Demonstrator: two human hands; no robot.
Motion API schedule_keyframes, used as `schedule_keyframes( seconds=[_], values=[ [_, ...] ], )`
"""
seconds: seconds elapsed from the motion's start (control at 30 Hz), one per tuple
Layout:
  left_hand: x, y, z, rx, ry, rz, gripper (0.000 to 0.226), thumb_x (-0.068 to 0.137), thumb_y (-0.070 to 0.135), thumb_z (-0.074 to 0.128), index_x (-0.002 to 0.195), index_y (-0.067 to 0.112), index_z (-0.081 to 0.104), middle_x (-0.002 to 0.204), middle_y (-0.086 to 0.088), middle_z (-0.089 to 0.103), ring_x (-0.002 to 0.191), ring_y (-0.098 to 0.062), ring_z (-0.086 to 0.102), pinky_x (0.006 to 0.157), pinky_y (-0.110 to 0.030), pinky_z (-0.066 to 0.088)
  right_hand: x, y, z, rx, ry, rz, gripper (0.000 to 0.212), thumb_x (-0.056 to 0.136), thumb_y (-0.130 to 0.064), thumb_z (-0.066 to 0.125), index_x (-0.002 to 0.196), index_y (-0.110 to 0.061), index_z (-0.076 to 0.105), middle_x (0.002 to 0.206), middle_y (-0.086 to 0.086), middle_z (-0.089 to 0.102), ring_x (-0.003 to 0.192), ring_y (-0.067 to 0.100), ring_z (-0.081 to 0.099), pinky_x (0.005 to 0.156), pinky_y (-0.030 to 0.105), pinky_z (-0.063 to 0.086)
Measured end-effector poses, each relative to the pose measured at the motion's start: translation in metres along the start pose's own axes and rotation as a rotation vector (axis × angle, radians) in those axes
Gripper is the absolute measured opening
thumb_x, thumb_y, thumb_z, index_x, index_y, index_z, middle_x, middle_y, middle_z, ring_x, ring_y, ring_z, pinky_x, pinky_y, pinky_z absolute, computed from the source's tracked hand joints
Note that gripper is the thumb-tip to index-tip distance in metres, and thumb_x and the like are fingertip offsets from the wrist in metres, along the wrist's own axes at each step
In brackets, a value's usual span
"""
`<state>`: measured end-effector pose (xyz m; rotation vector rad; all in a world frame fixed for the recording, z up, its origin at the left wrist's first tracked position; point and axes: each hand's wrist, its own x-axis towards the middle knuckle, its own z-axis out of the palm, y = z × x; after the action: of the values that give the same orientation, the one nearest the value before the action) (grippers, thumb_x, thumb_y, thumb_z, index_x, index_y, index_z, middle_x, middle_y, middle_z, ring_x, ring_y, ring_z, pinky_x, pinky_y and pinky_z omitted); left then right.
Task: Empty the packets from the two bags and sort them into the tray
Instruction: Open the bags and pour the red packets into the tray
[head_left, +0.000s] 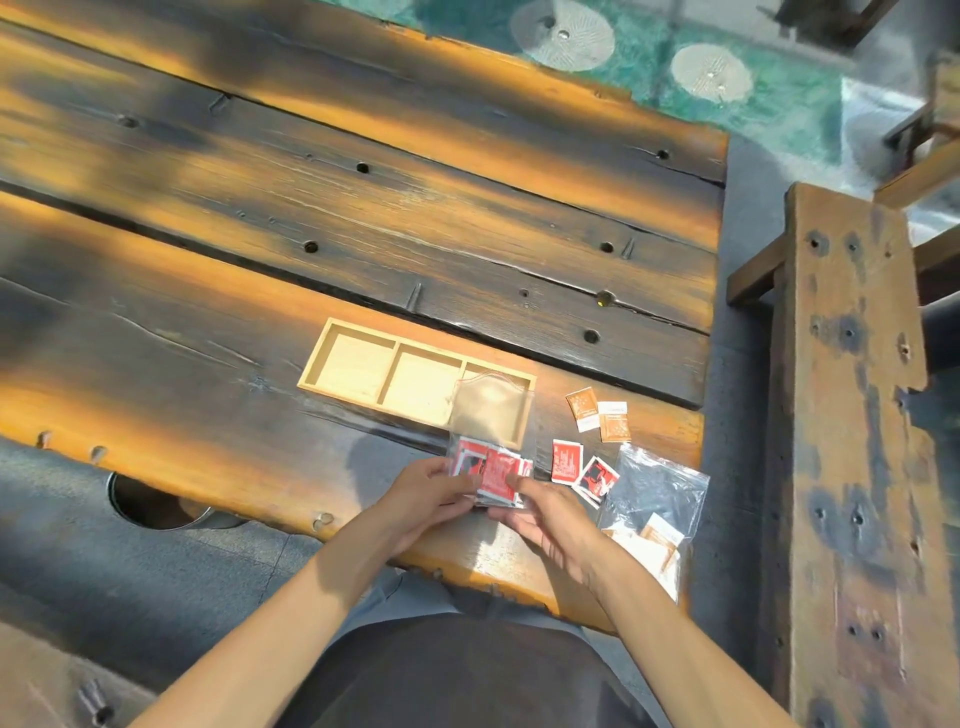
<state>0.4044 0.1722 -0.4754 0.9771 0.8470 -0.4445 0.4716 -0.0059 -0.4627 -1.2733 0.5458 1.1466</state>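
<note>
1. A clear bag of red packets stands upright over the wooden tray's near right compartment.
2. Left hand and right hand both pinch its lower end.

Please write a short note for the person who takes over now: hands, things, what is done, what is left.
Left hand and right hand both hold the clear bag with red packets inside, over the tray's right end.
Tray: no packets visible.
On the table: two orange packets and two red packets.
Second bag lies on the right, orange packets inside.
Left: empty both bags, sort everything.
</note>
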Motion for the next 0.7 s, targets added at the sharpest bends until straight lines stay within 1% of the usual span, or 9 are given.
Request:
schedule_keyframes(
  seconds=[0.07,0.1,0.17,0.23,0.3,0.37,0.43,0.6,0.7],
  values=[
    [0.002,0.003,0.000,0.000,-0.004,-0.007,0.019,0.090,0.004,0.072,0.109,0.005,0.069,0.108,-0.014,0.078,0.098,-0.018,0.074,0.084,-0.022,0.060,0.000,-0.004,0.002,0.027,0.009,0.007,0.027,0.100,-0.018,0.064,0.119,-0.001,0.069,0.109,0.019,0.078,0.104,0.032,0.076,0.061,0.019,0.062],
    [0.004,0.004,0.000,0.002,-0.006,-0.010,0.020,0.090,0.002,0.071,0.110,0.003,0.069,0.110,-0.015,0.077,0.099,-0.019,0.074,0.084,-0.022,0.060,0.000,-0.005,0.003,0.037,0.011,0.009,0.026,0.100,-0.017,0.064,0.119,0.001,0.069,0.109,0.021,0.078,0.103,0.032,0.076,0.059,0.017,0.061],
    [0.007,0.005,-0.001,-0.001,-0.001,-0.018,0.021,0.090,-0.001,0.070,0.111,0.000,0.068,0.114,-0.018,0.076,0.100,-0.020,0.073,0.083,-0.021,0.060,0.003,-0.007,0.004,0.046,0.010,0.004,0.026,0.099,-0.014,0.065,0.119,0.003,0.069,0.108,0.022,0.078,0.100,0.032,0.077,0.059,0.016,0.060],
    [0.010,0.005,-0.003,0.004,0.005,-0.026,0.018,0.089,-0.002,0.071,0.107,-0.002,0.068,0.117,-0.021,0.073,0.101,-0.021,0.073,0.082,-0.021,0.060,0.004,-0.008,0.004,0.047,0.002,-0.003,0.023,0.099,-0.009,0.063,0.117,0.005,0.069,0.106,0.024,0.077,0.096,0.031,0.078,0.059,0.017,0.060],
    [0.012,0.005,-0.004,0.012,0.002,-0.029,0.015,0.088,-0.001,0.072,0.102,-0.002,0.067,0.122,-0.023,0.070,0.105,-0.022,0.072,0.085,-0.023,0.060,0.005,-0.009,0.005,0.035,-0.020,-0.014,0.019,0.099,-0.004,0.061,0.112,0.006,0.071,0.106,0.024,0.077,0.093,0.028,0.079,0.064,0.018,0.061],
    [0.014,0.004,-0.005,0.009,0.009,-0.025,0.026,0.088,0.000,0.073,0.112,-0.005,0.066,0.122,-0.023,0.071,0.108,-0.023,0.072,0.088,-0.023,0.059,0.006,-0.011,0.004,0.016,-0.053,-0.039,0.019,0.098,0.000,0.060,0.109,0.006,0.074,0.106,0.024,0.077,0.092,0.026,0.079,0.075,0.021,0.062],
    [0.015,0.005,-0.004,-0.004,0.022,-0.021,0.037,0.087,-0.001,0.074,0.123,-0.004,0.063,0.120,-0.022,0.072,0.110,-0.025,0.072,0.089,-0.024,0.059,0.007,-0.013,0.004,0.014,-0.060,-0.050,0.020,0.097,0.003,0.059,0.110,0.009,0.074,0.108,0.025,0.077,0.092,0.026,0.079,0.080,0.023,0.062],
    [0.013,0.009,-0.003,-0.029,-0.002,-0.024,0.041,0.086,-0.001,0.074,0.125,-0.003,0.062,0.121,-0.022,0.072,0.112,-0.026,0.071,0.088,-0.024,0.059,0.006,-0.016,0.004,0.011,-0.060,-0.051,0.019,0.097,0.004,0.060,0.110,0.011,0.072,0.103,0.024,0.078,0.085,0.022,0.079,0.078,0.021,0.062],
    [0.011,0.013,-0.002,-0.072,-0.007,-0.023,0.042,0.086,-0.001,0.074,0.126,-0.004,0.061,0.124,-0.024,0.070,0.116,-0.029,0.069,0.091,-0.027,0.058,0.004,-0.020,0.005,0.018,-0.072,-0.058,0.020,0.096,0.001,0.063,0.113,0.009,0.072,0.106,0.024,0.077,0.091,0.024,0.079,0.081,0.022,0.062]
  ],
)
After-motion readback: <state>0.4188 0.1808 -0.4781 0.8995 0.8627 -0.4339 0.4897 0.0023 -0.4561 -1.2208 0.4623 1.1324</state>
